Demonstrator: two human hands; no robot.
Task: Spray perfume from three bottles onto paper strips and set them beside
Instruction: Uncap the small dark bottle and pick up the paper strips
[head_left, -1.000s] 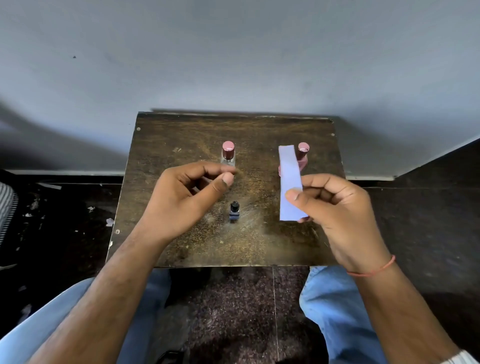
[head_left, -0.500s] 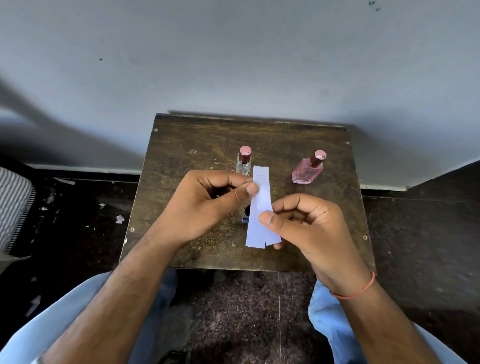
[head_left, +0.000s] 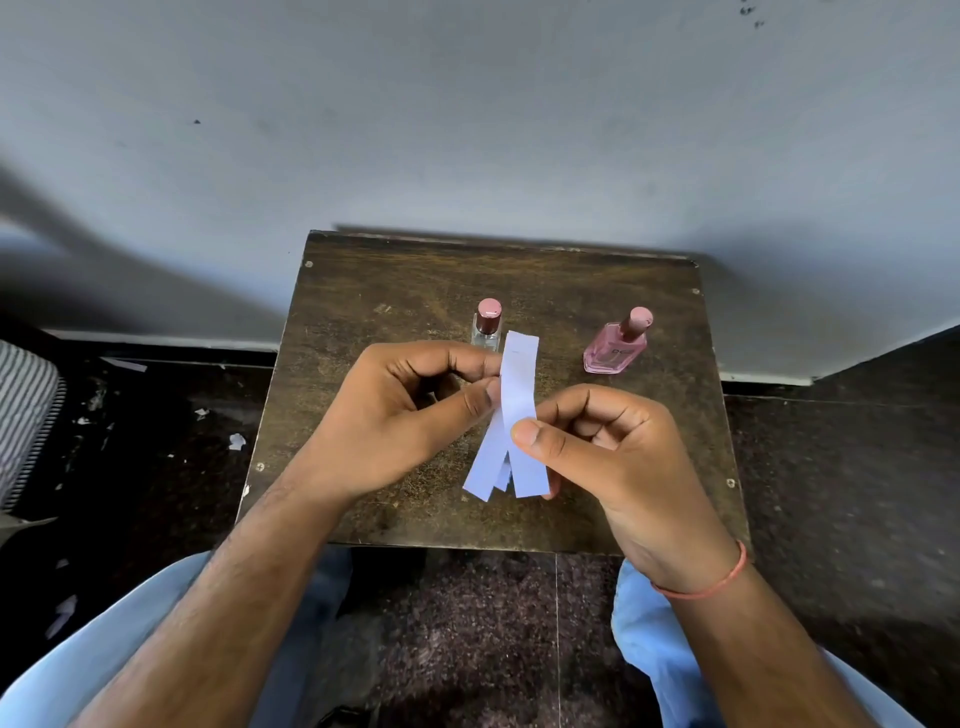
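Both hands, left hand (head_left: 410, 415) and right hand (head_left: 608, 447), pinch the paper strips (head_left: 511, 415); fingers closed.

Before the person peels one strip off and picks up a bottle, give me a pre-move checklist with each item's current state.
1. Paper strips in hand: ok, pinched by both the left hand and the right hand, fanned apart at the bottom.
2. Strip count is three: cannot tell, the layers overlap.
3. Clear bottle upright and capped: ok, behind the strips.
4. Pink bottle capped and reachable: ok, unobstructed on the table, to the right.
5. Third bottle located: not ok, it is not visible; the hands and strips may be hiding it.
6. A hand free for a bottle: not ok, both are occupied.
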